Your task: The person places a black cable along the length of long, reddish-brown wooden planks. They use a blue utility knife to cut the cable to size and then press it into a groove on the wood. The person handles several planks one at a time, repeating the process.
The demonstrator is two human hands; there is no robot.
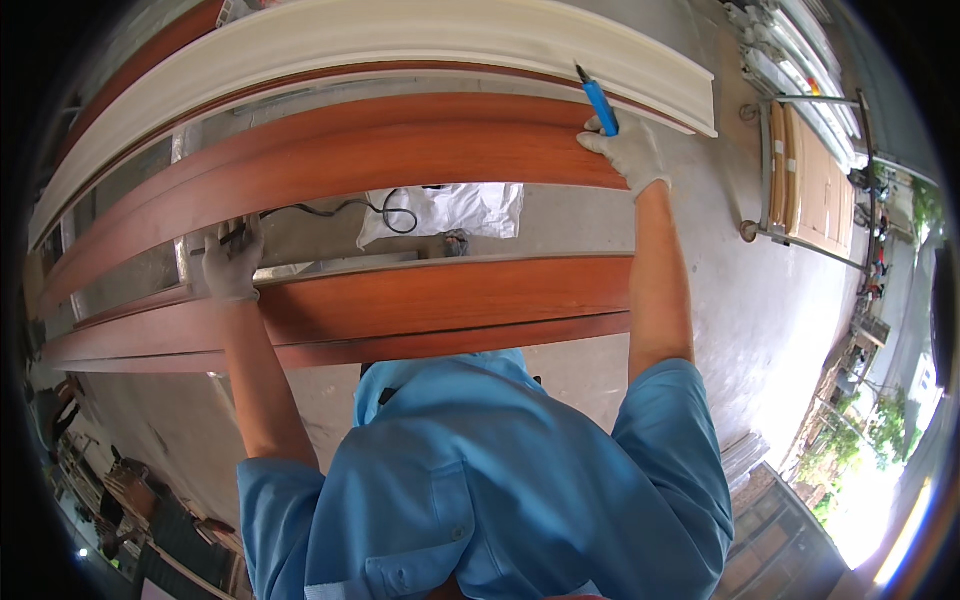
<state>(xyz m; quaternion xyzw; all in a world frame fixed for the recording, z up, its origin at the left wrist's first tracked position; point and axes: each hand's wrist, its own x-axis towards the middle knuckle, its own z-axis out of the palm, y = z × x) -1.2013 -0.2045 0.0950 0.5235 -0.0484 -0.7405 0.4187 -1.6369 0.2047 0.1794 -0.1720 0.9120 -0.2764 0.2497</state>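
Observation:
My right hand (pixel 632 155), in a pale glove, grips a blue pen-like tool (pixel 600 108) with a dark narrow tip pointing away from me. That hand also rests at the right end of a long reddish-brown wood-grain board (pixel 400 150). At the same board's near edge, further left, is my gloved left hand (pixel 234 265), slightly blurred. Its fingers are bent round a dark, narrow thing (pixel 232 236) whose kind does not show. Nearer my body, a second reddish-brown board (pixel 450 298) lies below both forearms.
Beyond the boards runs a long cream moulded profile (pixel 430 40). A white sack (pixel 460 208) and a black cord (pixel 345 205) show between the boards. At right stands a wheeled rack (pixel 810 185) holding brown panels and white profiles. Grey floor (pixel 720 260) lies around.

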